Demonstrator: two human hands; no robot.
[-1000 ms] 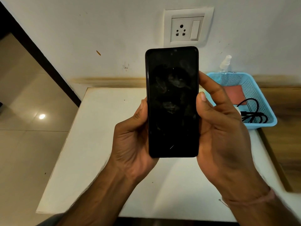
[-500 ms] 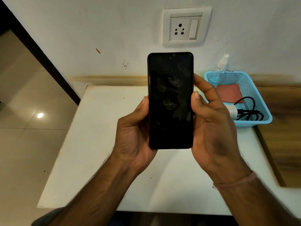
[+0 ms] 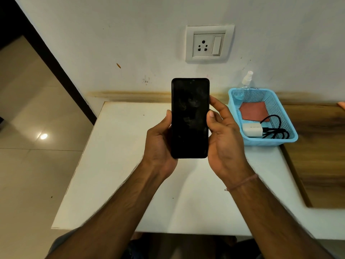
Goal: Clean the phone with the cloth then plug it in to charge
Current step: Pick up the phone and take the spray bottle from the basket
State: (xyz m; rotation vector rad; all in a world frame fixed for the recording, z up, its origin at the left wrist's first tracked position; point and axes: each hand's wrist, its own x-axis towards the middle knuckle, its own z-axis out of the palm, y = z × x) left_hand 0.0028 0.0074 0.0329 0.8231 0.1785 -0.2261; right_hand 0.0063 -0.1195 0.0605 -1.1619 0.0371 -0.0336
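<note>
A black phone (image 3: 190, 116) with a smudged dark screen is held upright above the white table (image 3: 115, 165). My left hand (image 3: 158, 146) grips its left edge, thumb along the side. My right hand (image 3: 224, 141) holds the right edge with thumb and fingers. A reddish cloth (image 3: 253, 110) lies in the blue basket (image 3: 291, 133) at the right, together with a white charger (image 3: 252, 129) and its coiled black cable (image 3: 274, 131). A wall socket (image 3: 209, 44) with a switch sits on the wall above the phone.
A clear spray bottle (image 3: 243, 88) stands in the basket's far corner. A wooden surface (image 3: 321, 156) adjoins the table on the right. Tiled floor (image 3: 28, 146) lies to the left, and a dark door frame (image 3: 56, 68) runs along the wall.
The phone and both hands have moved away from the camera and lower in view. The charger and more of the basket have come into sight beside my right hand.
</note>
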